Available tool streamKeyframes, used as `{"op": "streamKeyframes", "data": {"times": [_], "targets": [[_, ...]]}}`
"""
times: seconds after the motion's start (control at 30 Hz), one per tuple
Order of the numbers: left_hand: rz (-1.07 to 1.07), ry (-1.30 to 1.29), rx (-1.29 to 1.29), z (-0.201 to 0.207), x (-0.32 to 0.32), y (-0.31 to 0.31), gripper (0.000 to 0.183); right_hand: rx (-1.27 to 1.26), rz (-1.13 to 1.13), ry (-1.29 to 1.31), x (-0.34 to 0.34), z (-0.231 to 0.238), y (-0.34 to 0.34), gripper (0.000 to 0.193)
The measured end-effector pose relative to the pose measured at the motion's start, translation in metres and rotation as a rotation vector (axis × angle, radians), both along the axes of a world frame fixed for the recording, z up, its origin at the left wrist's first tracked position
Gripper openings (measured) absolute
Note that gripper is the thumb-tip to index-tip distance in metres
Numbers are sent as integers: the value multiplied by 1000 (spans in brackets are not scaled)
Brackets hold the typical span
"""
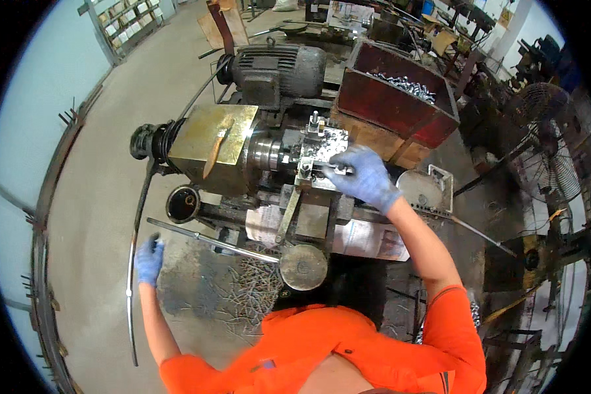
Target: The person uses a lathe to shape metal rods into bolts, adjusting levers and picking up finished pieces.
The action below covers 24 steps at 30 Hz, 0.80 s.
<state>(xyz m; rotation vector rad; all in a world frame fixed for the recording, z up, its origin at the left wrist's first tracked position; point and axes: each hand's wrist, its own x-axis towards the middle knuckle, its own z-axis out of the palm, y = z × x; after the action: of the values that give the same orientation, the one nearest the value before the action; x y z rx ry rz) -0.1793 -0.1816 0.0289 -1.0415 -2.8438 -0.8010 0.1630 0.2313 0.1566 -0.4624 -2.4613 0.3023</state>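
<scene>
My right hand (pixel 365 176), in a blue glove with darkened fingertips, reaches over the bright metal block (pixel 325 141) on the lathe-like machine. Its fingers are closed at the block's right edge, by a small metal piece, and what they hold is hidden. Left of the block is a round metal chuck (pixel 264 155). My left hand (pixel 149 261), gloved the same way, is low on the left, below the end of a long metal lever (pixel 210 241) and beside a thin upright rod (pixel 130 292). Its fingers are too small and dark to read.
A dark red bin (pixel 397 108) of small metal parts stands behind the block, and an electric motor (pixel 279 69) at the back. A wooden-handled tool (pixel 215 154) lies on the headstock cover. Metal scraps (pixel 253 289) litter the floor, and a fan (pixel 538 138) stands right.
</scene>
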Motion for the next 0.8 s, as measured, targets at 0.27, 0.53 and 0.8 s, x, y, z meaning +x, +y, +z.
{"op": "streamKeyframes", "data": {"times": [0.27, 0.53, 0.8], "targets": [[541, 176, -145, 29, -10, -119, 41, 83, 125, -282, -85, -10, -7, 40], [724, 278, -155, -1, -12, -89, 64, 55, 40, -607, -109, -14, -14, 55], [767, 167, -138, -6, -6, -87, 66, -37, 62, -743, -112, -2, -18, 49]]}}
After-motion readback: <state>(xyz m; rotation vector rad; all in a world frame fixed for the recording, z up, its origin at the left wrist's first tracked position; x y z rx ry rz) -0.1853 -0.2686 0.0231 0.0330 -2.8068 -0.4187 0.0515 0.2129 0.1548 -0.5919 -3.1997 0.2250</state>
